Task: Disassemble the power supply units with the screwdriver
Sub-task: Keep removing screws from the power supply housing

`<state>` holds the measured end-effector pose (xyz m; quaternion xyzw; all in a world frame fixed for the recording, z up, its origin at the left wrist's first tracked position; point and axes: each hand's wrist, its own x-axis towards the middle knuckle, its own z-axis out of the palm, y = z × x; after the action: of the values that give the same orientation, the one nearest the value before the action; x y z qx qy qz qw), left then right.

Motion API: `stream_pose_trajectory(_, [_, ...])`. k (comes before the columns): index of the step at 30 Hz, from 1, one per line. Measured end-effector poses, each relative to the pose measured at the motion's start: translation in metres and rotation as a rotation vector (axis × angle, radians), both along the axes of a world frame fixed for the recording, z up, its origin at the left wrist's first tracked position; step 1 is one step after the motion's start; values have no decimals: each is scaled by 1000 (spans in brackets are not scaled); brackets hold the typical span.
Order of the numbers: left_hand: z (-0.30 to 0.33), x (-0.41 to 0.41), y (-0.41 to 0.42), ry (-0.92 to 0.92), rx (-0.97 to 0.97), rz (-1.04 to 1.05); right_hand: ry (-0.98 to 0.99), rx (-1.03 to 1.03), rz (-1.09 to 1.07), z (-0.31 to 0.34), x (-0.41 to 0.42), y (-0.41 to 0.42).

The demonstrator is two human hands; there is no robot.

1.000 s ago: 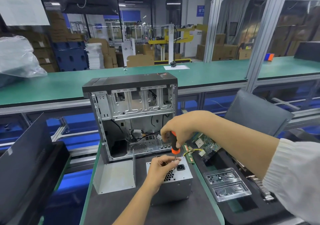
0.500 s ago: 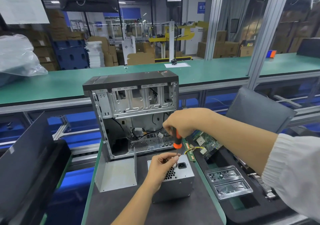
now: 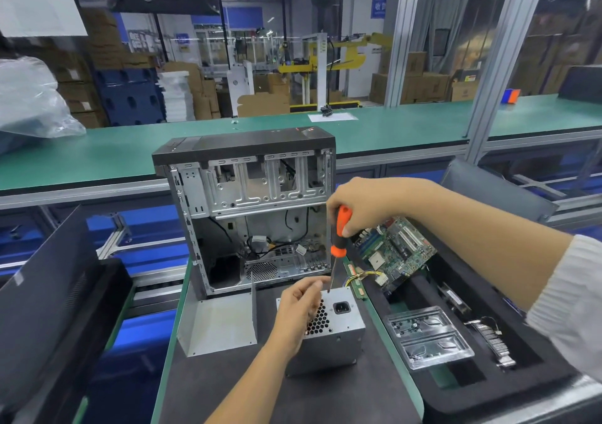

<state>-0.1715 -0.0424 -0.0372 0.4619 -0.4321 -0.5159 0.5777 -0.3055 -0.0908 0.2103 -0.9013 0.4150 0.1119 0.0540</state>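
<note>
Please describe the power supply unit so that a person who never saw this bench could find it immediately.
Find the open computer case standing upright at the middle of the bench. On the dark mat just in front of it lies the power supply unit, a small grey metal box. Unlike the bare bent metal sheet to its left, it has a honeycomb vent and a black power socket on top.

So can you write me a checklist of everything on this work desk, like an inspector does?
Surface: dark mat on a green-edged bench.
Job's things: power supply unit; screwdriver, tip at its top edge.
Clutter: open computer case, circuit board, clear plastic tray, metal panel.
Grippers: right hand grips the screwdriver; left hand rests on the unit.
Cables: wire bundle beside the unit.
Surroundings: green conveyor, cardboard boxes behind.
</note>
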Motion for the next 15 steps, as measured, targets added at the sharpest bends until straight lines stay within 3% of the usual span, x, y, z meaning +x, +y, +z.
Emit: stream_pose_trajectory(15, [1,-1,-2,33,2,22,-44,27,-15,-27,-12,4])
